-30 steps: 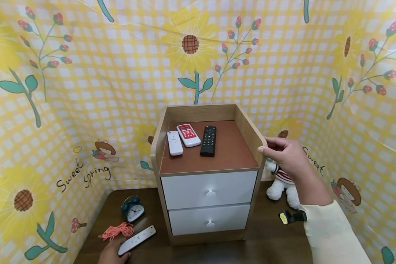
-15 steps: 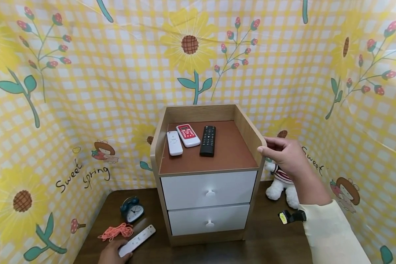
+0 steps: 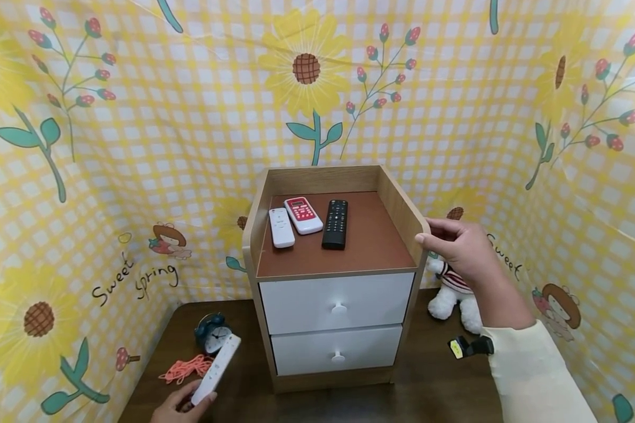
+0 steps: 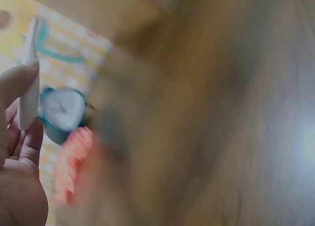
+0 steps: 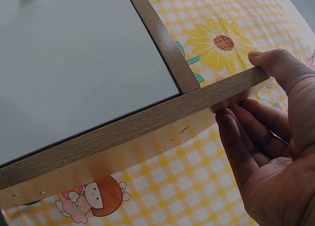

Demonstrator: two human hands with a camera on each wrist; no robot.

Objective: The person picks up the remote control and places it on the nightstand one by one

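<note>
My left hand [image 3: 182, 405] pinches a slim white remote control [image 3: 215, 369] near its lower end, tilted with its far end up in front of the alarm clock. In the left wrist view the remote [image 4: 29, 83] shows edge-on between thumb and fingers. My right hand [image 3: 463, 249] grips the right side panel of a small wooden cabinet [image 3: 422, 226], thumb on the front edge and fingers behind, as the right wrist view also shows. On the cabinet's brown top lie a white remote [image 3: 281, 228], a red-and-white remote [image 3: 303, 215] and a black remote [image 3: 336, 224].
A dark teal alarm clock [image 3: 211, 335] and a coil of coral cord [image 3: 186, 369] lie left on the dark table [image 3: 254, 405]. Two white drawers [image 3: 336, 304] in the cabinet are closed. A white plush toy [image 3: 450, 296] sits behind my right arm. Patterned cloth [image 3: 201, 117] hangs all around.
My left hand has lifted the white remote off the table and turned it steeper, its far end now overlapping the clock. My right hand keeps its grip on the cabinet.
</note>
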